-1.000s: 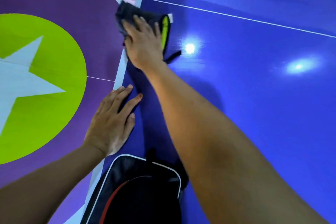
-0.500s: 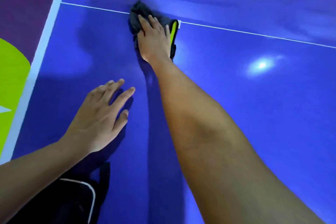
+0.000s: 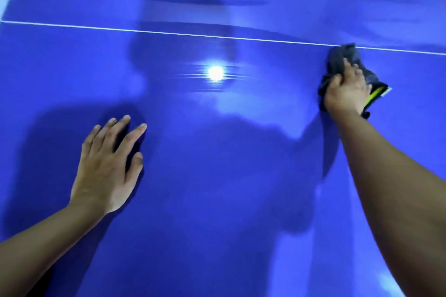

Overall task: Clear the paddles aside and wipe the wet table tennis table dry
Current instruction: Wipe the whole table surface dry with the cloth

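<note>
Since the dark cloth [image 3: 337,60] looks soft, light and limp, it bunches under the right hand [image 3: 345,91], whose fingers curl over and clutch it against the table [image 3: 217,200], just short of the white line [image 3: 169,33]. Left hand [image 3: 106,164] lies flat well to the left, fingers straight and spread, holding nothing. Best hold is probably the bunched middle with the palm pressing down; the glossy top likely lets the cloth slide easily.

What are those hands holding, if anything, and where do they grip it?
The right hand grips a dark cloth, bunched at its middle under palm and curled fingers, against the table. The left hand lies open on the table, holding nothing.
</note>
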Motion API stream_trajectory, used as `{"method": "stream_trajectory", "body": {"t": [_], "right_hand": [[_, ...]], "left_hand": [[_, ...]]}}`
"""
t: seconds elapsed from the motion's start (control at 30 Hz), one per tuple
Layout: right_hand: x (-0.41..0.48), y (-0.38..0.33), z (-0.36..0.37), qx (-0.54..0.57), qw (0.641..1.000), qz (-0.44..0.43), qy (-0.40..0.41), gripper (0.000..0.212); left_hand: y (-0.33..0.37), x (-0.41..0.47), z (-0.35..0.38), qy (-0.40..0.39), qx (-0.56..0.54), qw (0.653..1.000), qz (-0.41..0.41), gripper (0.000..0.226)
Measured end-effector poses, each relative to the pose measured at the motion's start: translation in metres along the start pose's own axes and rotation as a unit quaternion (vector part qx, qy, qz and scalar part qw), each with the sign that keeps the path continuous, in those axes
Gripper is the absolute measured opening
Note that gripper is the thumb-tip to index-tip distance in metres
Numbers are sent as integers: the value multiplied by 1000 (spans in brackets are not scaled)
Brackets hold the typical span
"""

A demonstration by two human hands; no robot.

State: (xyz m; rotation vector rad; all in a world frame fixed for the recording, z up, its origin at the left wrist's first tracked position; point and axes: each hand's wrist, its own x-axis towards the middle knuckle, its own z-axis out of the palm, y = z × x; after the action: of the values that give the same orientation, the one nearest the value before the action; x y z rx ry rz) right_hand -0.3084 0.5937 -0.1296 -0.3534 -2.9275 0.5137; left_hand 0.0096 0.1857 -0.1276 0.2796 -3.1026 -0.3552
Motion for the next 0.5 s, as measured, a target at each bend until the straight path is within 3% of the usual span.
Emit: {"method": "stream_trajectory", "body": {"t": [0.17, 0.4, 0.5], "right_hand": [[-27, -13, -2, -2, 999, 50, -2, 54], [-140, -108, 34, 23, 999, -40, -11, 62], [-192, -181, 60, 24, 996, -81, -28, 63]], "left_hand": [[-3, -1, 0, -8, 4, 1000, -2, 56], [-26, -5, -9, -21, -37, 999, 26, 58], [-65, -26, -28, -4, -5, 1000, -13, 60]]}}
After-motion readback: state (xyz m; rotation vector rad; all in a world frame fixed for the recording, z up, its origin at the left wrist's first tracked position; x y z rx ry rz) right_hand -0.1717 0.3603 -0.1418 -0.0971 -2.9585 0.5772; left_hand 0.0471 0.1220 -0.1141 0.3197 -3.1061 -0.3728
